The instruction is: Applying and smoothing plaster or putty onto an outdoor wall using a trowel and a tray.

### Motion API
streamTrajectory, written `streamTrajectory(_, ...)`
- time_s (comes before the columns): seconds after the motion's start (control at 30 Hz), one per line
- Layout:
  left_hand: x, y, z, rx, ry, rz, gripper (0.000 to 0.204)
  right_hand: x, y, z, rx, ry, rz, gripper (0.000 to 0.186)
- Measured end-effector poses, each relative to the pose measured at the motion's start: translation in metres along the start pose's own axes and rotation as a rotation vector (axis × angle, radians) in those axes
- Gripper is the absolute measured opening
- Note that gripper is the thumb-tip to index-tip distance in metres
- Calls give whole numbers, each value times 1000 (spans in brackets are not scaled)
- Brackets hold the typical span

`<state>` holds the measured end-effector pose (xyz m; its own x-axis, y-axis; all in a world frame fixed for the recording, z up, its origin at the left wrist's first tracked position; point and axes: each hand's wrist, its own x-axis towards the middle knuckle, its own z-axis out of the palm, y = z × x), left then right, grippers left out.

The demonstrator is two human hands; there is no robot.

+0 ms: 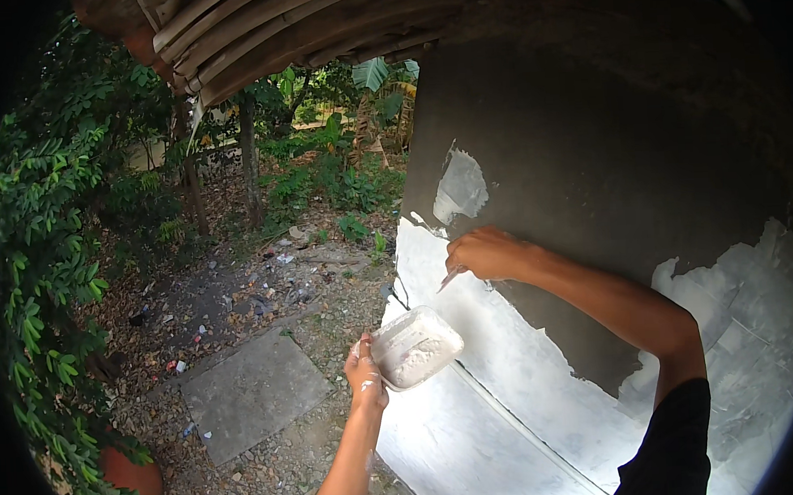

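My left hand (364,372) holds a clear plastic tub (416,345) of white putty by its near edge, out in front of a grey wall (588,130). My right hand (489,252) grips a small putty knife (450,279), whose blade tip points down-left and rests against the wall at the upper edge of the white coated area (475,378). A separate white patch (461,188) sits higher on the bare grey surface. More white coating (741,310) covers the wall at the right.
A flat concrete slab (253,391) lies on the gravel ground to the left. A terracotta pot (132,475) stands at lower left under leafy bushes (43,266). Bamboo roof poles (251,31) run overhead. Trees and litter fill the yard beyond.
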<state>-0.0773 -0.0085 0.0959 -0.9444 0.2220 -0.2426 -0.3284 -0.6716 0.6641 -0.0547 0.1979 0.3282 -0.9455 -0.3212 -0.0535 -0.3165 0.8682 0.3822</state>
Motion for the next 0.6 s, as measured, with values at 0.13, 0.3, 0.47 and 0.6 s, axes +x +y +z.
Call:
streamTrajectory(0.13, -14, 3, -7, 85, -101, -74, 19, -41, -73, 12, 510, -65, -138, 19)
streamTrajectory(0.3, -27, -7, -22, 60, -132, -196, 15, -47, -114, 52, 541, -65, -159, 24)
streamTrajectory(0.47, -26, -8, -25, 77, -120, -204, 17, -56, -114, 69, 695, -58, -185, 22)
streamTrajectory(0.6, -26, -10, -25, 149, -102, -229, 18, -60, -110, 67, 802, 29, -126, 23)
